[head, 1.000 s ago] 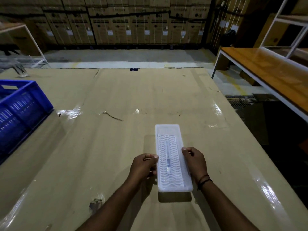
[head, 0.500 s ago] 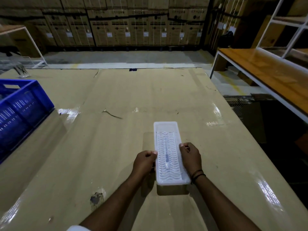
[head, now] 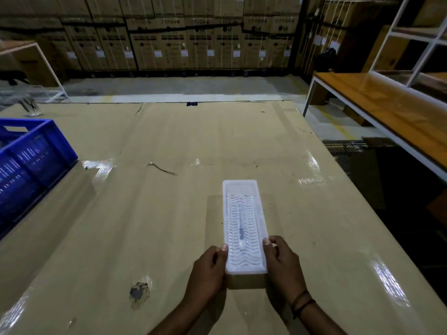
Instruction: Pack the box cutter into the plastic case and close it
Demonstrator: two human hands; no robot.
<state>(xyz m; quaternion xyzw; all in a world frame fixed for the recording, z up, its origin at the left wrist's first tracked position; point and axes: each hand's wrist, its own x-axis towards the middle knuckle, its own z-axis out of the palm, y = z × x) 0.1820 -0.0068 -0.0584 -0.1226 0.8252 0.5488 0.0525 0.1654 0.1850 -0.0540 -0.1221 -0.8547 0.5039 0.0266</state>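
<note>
Crate (head: 36,151) in blue sits far left, contents unreadable. Left hand (head: 209,274) clamps the plastic case (head: 244,228) on its near-left edge, right hand (head: 281,264) clamps the near-right edge. Box cutter (head: 241,232) shows faintly inside, lid seemingly down. Uneven squeeze could leave one side unlatched, or skid the case across the glossy table (head: 145,226).
</note>
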